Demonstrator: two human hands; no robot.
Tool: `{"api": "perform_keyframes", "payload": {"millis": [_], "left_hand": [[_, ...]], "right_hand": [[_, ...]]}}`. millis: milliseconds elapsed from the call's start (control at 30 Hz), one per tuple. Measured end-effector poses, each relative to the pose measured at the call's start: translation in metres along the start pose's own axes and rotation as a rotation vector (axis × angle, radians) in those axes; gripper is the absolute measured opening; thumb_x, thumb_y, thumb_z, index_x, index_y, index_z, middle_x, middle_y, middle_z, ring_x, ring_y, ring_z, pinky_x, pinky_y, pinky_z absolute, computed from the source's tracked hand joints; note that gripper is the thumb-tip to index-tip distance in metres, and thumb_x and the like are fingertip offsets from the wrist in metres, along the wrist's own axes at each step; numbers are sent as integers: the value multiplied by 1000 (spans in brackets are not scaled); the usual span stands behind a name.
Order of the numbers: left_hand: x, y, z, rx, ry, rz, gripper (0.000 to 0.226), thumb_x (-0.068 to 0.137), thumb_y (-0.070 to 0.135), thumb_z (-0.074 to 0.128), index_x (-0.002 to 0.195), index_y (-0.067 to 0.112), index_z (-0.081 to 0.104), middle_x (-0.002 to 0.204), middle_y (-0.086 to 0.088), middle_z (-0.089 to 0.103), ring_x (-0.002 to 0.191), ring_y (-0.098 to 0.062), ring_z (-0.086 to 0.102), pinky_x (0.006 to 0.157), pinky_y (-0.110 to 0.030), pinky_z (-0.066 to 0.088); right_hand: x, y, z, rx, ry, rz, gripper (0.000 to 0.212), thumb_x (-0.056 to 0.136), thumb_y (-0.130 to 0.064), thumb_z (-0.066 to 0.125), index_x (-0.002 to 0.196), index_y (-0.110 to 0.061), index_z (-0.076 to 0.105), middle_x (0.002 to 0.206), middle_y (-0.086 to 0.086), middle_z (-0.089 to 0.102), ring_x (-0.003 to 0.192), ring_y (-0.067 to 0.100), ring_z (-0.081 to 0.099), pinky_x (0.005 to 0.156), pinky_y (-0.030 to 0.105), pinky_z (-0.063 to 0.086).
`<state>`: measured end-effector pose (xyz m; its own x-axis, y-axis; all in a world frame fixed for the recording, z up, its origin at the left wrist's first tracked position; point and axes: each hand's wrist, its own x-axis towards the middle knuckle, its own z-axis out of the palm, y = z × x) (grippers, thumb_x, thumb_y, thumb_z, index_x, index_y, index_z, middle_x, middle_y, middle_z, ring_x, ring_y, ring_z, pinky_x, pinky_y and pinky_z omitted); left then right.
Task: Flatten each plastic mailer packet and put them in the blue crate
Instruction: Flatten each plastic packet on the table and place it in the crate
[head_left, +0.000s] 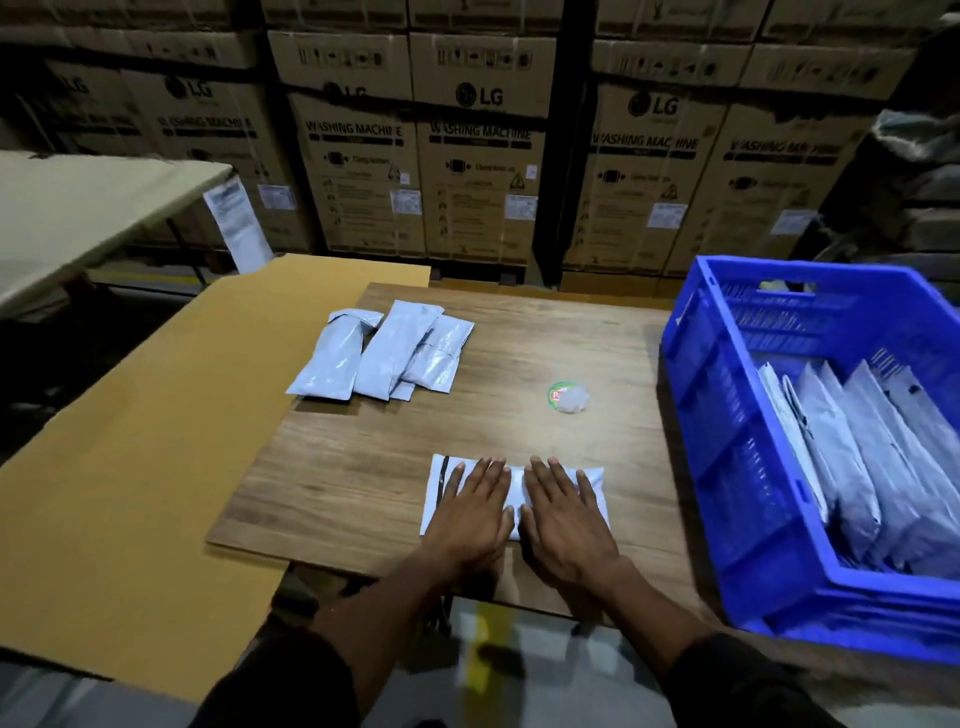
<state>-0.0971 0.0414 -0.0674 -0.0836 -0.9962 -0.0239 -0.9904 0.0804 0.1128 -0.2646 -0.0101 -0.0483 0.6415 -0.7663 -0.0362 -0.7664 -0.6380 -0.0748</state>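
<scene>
Mailer packet (519, 491): lies on the near edge of the tabletop (519, 338), under both hands.
Technique: press from the centre outward to expel air, then lift into the blue crate (727, 415).
Left hand (470, 512): fingers straight, palm pressing the packet's left half.
Right hand (563, 512): fingers straight, pressing the right half.
Remaining packets (384, 356): piled at far left.

I see my left hand (470, 512) and right hand (563, 514) pressing flat on a mailer packet (514, 496) on the desk (519, 353). More packets (384, 353) lie farther back; others, perhaps five, stand in the blue crate (727, 467).
</scene>
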Motion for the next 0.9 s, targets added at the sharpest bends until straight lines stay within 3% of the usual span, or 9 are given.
{"api": "perform_keyframes", "payload": {"millis": [100,167,300,533,900], "left_hand": [[4,-2,19,14,60,-67,58,92,37,35,132,8,65,139,-8,61,133,-25,54,112,-50,24],[6,-4,24,33,117,-79,59,94,36,35,136,6,61,142,-9,59,135,-26,52,112,-51,24],[8,-8,31,33,213,-55,59,96,36,35,142,5,55,147,-11,54,138,-27,49,114,-52,23],[3,-8,42,-17,353,-4,56,101,33,39,149,4,46,156,-12,42,147,-27,35,118,-53,27],[3,-9,44,-40,331,-20,56,104,36,29,149,5,46,157,-12,41,147,-27,36,116,-52,28]], "right_hand": [[3,2,10,-10,8,-15,56,94,-38,33,132,-9,63,140,6,59,127,27,57,101,51,46],[3,3,15,-9,40,-14,55,95,-38,34,133,-9,62,141,4,58,129,26,56,107,48,41],[5,4,24,-14,84,-13,57,99,-39,31,143,-11,52,151,3,48,140,25,44,112,46,21],[1,5,32,-4,102,-19,58,101,-41,30,153,-16,36,161,-2,31,150,21,23,118,49,18],[3,4,34,-6,93,7,59,101,-42,27,154,-17,35,162,-3,29,151,19,21,117,48,13]]}}
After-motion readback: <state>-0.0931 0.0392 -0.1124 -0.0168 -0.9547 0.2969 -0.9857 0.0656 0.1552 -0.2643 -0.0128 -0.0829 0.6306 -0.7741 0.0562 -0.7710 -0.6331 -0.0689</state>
